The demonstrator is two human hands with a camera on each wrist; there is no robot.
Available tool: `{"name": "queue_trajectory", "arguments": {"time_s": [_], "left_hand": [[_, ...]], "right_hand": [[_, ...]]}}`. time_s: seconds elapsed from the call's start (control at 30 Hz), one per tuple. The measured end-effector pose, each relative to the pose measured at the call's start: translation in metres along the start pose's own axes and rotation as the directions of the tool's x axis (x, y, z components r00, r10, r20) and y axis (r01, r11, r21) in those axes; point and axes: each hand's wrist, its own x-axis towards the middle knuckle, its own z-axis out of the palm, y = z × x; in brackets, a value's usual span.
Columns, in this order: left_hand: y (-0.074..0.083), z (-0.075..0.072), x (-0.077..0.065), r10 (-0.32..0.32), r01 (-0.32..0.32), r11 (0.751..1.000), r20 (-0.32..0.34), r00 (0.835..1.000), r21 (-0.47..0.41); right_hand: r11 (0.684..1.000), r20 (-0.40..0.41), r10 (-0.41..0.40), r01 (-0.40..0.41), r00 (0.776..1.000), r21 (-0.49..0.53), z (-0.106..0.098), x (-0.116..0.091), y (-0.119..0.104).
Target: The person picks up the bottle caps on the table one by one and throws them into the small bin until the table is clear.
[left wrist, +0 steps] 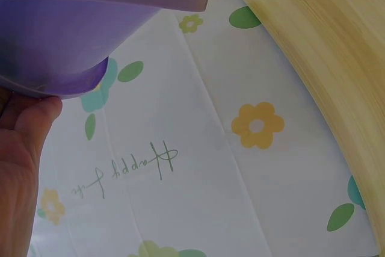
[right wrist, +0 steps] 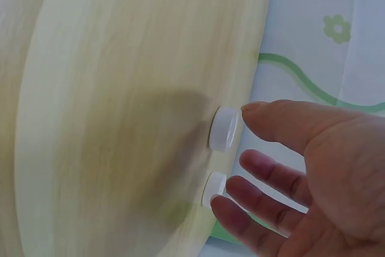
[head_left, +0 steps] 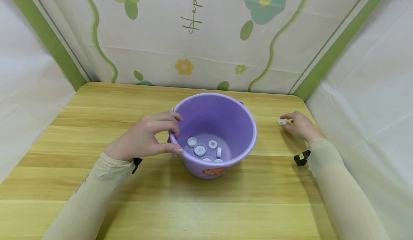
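Note:
A purple bucket (head_left: 213, 114) stands on the wooden table, with several white round caps (head_left: 200, 150) on its bottom. My left hand (head_left: 150, 134) grips its rim on the left side, thumb outside at the front and fingers over the edge. In the left wrist view the thumb (left wrist: 37, 121) shows against the purple plastic. To the right of the bucket, my right hand (head_left: 300, 125) reaches down to two white caps on the table. The right wrist view has the thumb tip beside the larger cap (right wrist: 224, 129) and the fingertips beside the smaller cap (right wrist: 214, 188), thumb and fingers apart.
The wooden table (head_left: 129, 204) ends at the back against a white floral cloth (head_left: 155, 50). White sheets (head_left: 374, 100) hang at both sides, the right one close to my right forearm. An orange sticker (head_left: 214, 172) is on the bucket's front.

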Motion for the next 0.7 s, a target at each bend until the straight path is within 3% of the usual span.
{"name": "queue_trajectory", "arguments": {"time_s": [0.47,0.7], "left_hand": [[-0.002,0.002,-0.002,-0.009,0.009,1.0,0.002,1.0,0.012],[-0.003,0.001,-0.004,-0.023,0.023,1.0,0.011,1.0,0.013]], "right_hand": [[0.999,0.035,0.033,-0.032,0.999,-0.007,0.002,0.012,0.005],[1.0,0.012,0.016,-0.016,1.0,-0.023,0.005,0.013,0.008]]}}
